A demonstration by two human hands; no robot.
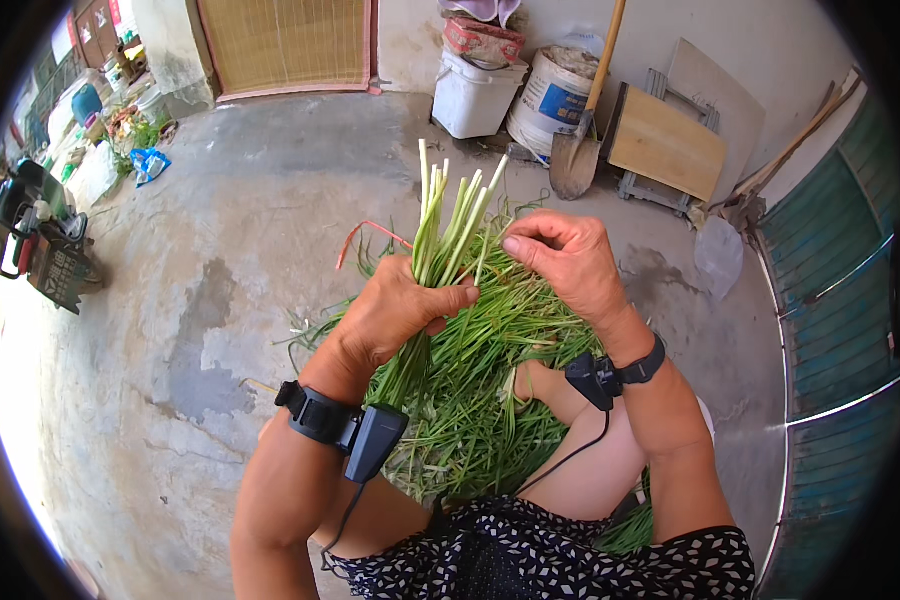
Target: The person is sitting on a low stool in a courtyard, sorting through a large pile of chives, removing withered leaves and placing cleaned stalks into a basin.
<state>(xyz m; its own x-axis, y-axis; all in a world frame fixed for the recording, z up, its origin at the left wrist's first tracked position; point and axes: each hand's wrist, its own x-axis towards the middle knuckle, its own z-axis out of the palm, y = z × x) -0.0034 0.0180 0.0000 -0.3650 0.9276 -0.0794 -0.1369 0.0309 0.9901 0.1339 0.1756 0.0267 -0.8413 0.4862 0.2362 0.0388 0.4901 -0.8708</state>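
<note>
My left hand [412, 300] is closed round a bunch of long green stalks [457, 217], likely garlic chives, with their pale cut ends pointing up and away and the green leaves hanging below the fist. To the right of the bunch is my right hand [559, 251], its thumb and forefinger close together near the pale stalks; whether something thin is pinched between them cannot be told. A large loose heap of the same green leaves [487, 420] lies on the floor under both hands and between my legs. A red strip [371, 229] sticks out behind my left hand.
Against the far wall stand a white square bucket [476, 94], a round white bucket [551, 97], a shovel [574, 161] and a folded wooden table [667, 142]. Green metal doors [832, 300] run along the right. A power tool or machine [37, 232] stands at left.
</note>
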